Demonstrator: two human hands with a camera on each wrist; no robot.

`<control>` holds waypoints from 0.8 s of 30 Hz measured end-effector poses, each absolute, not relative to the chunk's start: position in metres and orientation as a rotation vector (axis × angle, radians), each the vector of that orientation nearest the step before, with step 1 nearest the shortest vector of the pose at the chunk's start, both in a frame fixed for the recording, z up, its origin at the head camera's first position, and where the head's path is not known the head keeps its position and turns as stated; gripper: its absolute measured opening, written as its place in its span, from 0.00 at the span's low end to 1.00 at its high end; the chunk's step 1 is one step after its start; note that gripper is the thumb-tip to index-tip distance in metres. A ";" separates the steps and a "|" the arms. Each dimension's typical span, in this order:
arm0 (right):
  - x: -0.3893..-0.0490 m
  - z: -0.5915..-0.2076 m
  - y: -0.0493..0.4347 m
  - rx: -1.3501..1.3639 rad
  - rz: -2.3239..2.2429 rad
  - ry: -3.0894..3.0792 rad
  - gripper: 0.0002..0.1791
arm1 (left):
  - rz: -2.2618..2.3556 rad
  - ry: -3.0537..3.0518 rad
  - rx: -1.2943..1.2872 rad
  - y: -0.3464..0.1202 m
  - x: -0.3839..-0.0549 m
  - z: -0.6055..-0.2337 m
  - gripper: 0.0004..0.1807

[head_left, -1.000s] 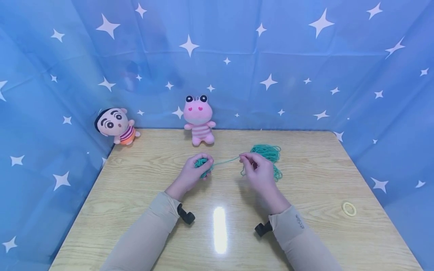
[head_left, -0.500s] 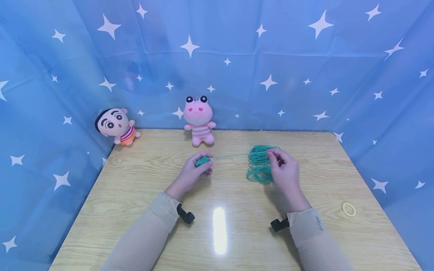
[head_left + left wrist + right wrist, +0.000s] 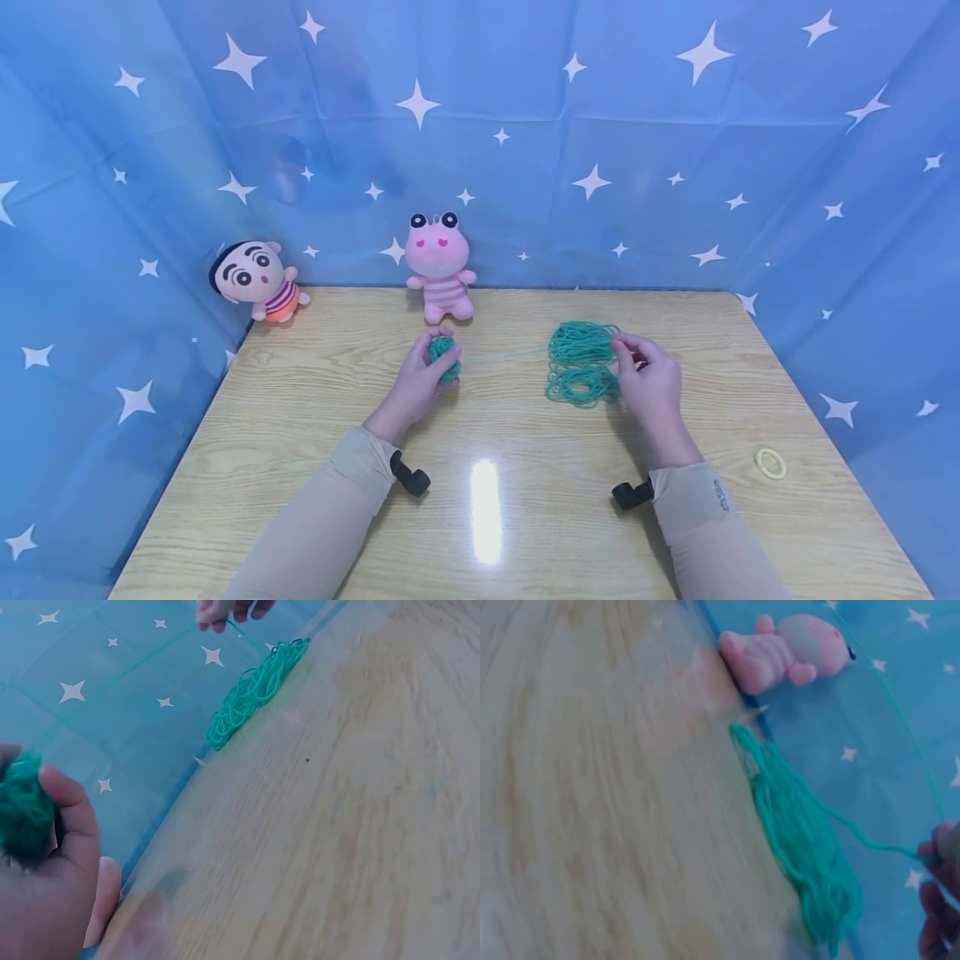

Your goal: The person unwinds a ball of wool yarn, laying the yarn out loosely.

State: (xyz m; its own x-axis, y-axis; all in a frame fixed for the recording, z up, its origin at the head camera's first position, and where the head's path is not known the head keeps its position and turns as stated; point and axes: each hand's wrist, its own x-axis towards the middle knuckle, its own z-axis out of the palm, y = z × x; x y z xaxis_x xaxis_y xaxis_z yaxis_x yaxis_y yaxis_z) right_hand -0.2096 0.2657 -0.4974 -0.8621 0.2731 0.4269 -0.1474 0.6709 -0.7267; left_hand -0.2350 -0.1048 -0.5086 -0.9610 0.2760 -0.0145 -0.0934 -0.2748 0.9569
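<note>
My left hand [image 3: 423, 379] grips a small ball of green yarn [image 3: 444, 360], its thumb lying across the front. In the left wrist view the yarn ball [image 3: 25, 804] sits between thumb and fingers. My right hand [image 3: 651, 379] pinches a green strand between thumb and fingertips, at the right side of a loose yarn skein [image 3: 583, 343] on the table. One stretch of yarn [image 3: 900, 712] runs from the pinching fingers toward the ball; another joins them to the skein. In the head view the strand between the hands is faint.
A pink plush toy [image 3: 438, 267] stands at the table's back edge, and a plush doll [image 3: 258, 279] leans at the back left corner. A pale yellow ring [image 3: 770, 463] lies on the wooden table [image 3: 360, 533] at the right. A blue star-patterned curtain [image 3: 525, 200] hangs behind.
My right hand has moved to the right, drawing the strand out and uncovering the skein. My left hand has turned slightly and shifted a little left with the yarn ball.
</note>
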 end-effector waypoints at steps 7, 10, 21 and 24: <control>-0.211 -0.501 0.274 -0.256 1.001 -2.574 0.16 | 2.520 1.669 0.107 -0.103 -0.238 -0.507 0.27; -0.210 -0.502 0.276 -0.281 0.960 -2.728 0.18 | 2.606 1.600 0.110 -0.104 -0.237 -0.505 0.27; -0.201 -0.489 0.218 0.157 0.962 -2.689 0.20 | 2.599 1.455 0.342 -0.104 -0.235 -0.503 0.22; -0.198 -0.487 0.180 0.427 1.110 -2.679 0.21 | 2.566 1.439 0.394 -0.103 -0.234 -0.501 0.23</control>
